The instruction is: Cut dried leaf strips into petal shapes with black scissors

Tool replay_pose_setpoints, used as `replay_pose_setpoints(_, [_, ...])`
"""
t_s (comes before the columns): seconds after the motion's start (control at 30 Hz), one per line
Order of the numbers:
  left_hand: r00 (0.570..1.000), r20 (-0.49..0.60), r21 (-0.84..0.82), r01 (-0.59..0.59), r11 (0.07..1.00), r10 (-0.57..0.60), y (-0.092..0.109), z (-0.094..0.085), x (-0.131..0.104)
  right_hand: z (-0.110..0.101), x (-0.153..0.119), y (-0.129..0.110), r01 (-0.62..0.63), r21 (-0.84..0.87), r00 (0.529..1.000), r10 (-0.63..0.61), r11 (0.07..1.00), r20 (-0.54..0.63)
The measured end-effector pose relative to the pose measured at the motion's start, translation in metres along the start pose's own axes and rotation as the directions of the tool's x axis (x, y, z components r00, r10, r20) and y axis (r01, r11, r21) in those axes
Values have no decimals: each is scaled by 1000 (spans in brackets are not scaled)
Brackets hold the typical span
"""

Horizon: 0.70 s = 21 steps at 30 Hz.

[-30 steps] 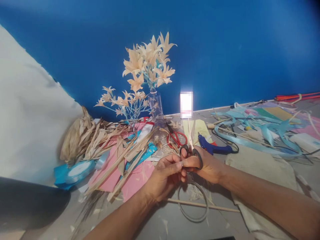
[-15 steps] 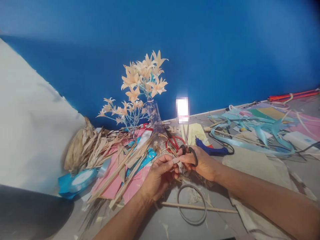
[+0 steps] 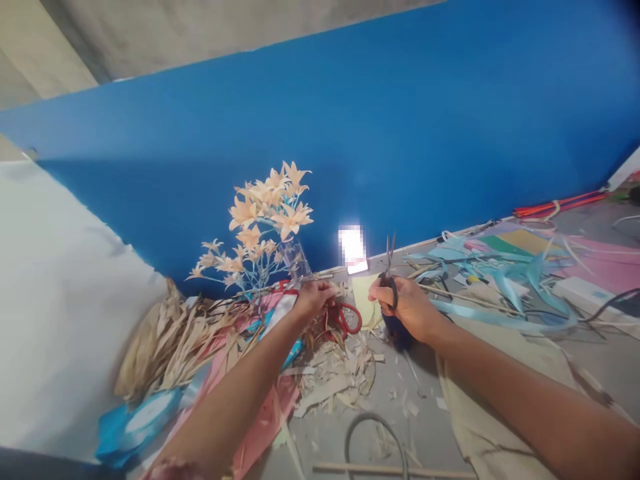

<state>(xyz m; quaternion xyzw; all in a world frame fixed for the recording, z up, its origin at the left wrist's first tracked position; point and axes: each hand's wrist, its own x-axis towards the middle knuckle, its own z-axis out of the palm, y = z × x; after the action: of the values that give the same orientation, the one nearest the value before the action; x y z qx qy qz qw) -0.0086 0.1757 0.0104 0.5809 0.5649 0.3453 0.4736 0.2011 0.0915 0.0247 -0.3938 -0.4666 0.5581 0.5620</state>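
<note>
My right hand (image 3: 407, 307) is closed around the black handles of a pair of scissors (image 3: 392, 257), whose blades point up. My left hand (image 3: 316, 297) reaches forward over the pile, fingers pressed together; anything between them is too small to make out. Just beneath it lie red-handled scissors (image 3: 345, 323) among pale dried-husk scraps (image 3: 333, 390). A pale yellow sheet (image 3: 367, 301) lies between my hands. Below my right hand is a dark blue tool (image 3: 397, 333), mostly covered by the hand. Behind my left hand stands a clear bottle (image 3: 295, 259) holding cream artificial flowers (image 3: 270, 207).
A bundle of dried husks (image 3: 150, 340) and a blue ribbon roll (image 3: 140, 420) lie at left. Light blue ribbon (image 3: 515, 290) tangles at right, near a beige cloth (image 3: 480, 387). A grey ring (image 3: 377, 423) and a stick (image 3: 395, 471) are in front. A blue wall (image 3: 400, 133) stands behind.
My hands have parted. My left hand moved forward toward the bottle, away from the small pale piece it held. My right hand still holds the black scissors. The view has tilted up.
</note>
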Motion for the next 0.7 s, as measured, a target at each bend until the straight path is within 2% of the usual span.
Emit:
replay_pose_setpoints(0.13, [998,-55,116,-21,993,27,-6,7,32,-3,1,-4,14,-80,1000,-14,997,-3])
replay_pose_setpoints(0.27, [990,-106,221,-65,973,91,1,0,30,-9,6,0,14,-124,1000,-18,992,-24])
replay_pose_setpoints(0.37, [982,-103,260,-125,957,156,12,-11,6,-10,6,3,3,-180,998,-13,984,-54])
replay_pose_setpoints(0.5, [984,-59,270,-149,951,171,20,-26,-45,-7,5,8,27,-217,998,-38,976,-49])
replay_pose_setpoints(0.57, [985,-3,254,-168,953,175,18,-31,-72,-6,3,12,40,-242,999,-46,969,-19])
replay_pose_setpoints(0.7, [987,138,249,-114,962,82,7,-33,-117,-3,0,20,84,-343,996,-72,936,47])
